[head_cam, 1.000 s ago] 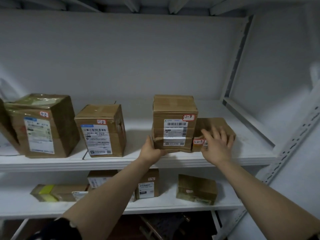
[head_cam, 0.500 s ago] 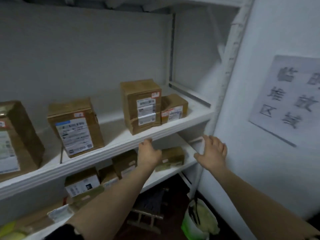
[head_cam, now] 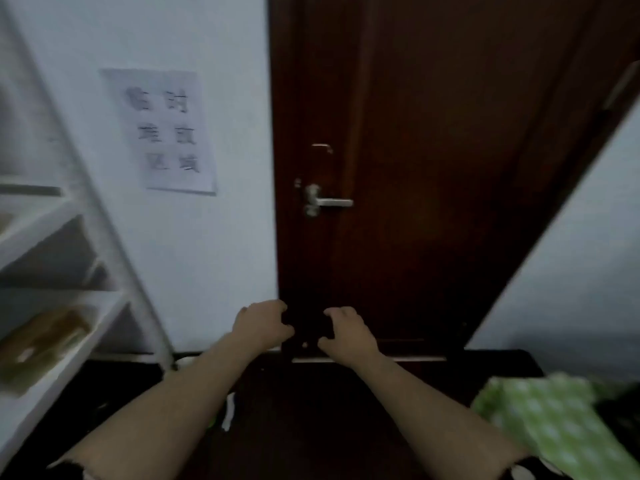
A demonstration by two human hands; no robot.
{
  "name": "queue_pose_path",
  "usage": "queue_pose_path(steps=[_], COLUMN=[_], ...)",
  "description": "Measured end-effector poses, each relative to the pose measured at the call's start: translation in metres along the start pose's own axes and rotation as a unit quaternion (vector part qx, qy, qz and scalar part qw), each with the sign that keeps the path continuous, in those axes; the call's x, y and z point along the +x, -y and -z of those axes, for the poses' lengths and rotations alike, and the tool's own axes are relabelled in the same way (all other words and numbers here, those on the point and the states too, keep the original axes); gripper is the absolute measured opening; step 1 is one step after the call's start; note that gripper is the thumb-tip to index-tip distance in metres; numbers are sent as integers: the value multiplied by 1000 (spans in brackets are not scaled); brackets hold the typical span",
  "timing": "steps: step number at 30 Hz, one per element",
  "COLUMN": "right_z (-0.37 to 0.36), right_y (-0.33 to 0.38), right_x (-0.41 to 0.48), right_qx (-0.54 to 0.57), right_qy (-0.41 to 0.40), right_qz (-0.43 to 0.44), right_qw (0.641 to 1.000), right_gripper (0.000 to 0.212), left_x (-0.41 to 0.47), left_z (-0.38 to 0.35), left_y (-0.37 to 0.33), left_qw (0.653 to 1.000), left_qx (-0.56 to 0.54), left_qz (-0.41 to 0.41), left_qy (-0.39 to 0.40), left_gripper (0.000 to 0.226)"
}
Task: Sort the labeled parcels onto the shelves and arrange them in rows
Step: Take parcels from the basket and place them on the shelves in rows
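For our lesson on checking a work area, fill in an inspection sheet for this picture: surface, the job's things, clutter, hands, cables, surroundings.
Surface: white shelves at the left edge, blurred, seen only in part.
Job's things: one brown parcel lies on the lower shelf; no other parcel seen.
Clutter: green patterned bag at lower right, blurred.
Hands: left hand and right hand are both empty, fingers curled, held out in front of the door.
Cables: nothing seen.
Surroundings: dark wooden door with a metal handle, shut; paper sign on the white wall; dark floor.
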State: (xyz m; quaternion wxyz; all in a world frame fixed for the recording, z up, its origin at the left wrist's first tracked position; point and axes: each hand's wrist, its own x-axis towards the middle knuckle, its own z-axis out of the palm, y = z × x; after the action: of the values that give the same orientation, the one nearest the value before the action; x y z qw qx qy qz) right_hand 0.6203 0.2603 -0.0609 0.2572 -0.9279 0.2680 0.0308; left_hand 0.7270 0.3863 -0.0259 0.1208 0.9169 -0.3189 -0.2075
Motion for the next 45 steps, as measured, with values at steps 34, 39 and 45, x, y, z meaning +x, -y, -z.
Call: queue_pose_path(steps=[34,39,45], right_z=[241,244,246], right_y=[-707,-749,-778], right_x=[-318,-296,-288], right_qx=[234,260,280], right_qy=[-319,-287,-263], right_qz=[-485,-496,-504], right_qw=[780,777,774], right_gripper=[40,40,40], left_x=[67,102,104], left_z=[-435,-483,-508], left_y=[-812,-820,-840], left_qw=[844,823,840], left_qx=[345,421,381], left_qz=[-354,-323,-284], left_qy=[209,205,261], left_gripper=[59,97,105])
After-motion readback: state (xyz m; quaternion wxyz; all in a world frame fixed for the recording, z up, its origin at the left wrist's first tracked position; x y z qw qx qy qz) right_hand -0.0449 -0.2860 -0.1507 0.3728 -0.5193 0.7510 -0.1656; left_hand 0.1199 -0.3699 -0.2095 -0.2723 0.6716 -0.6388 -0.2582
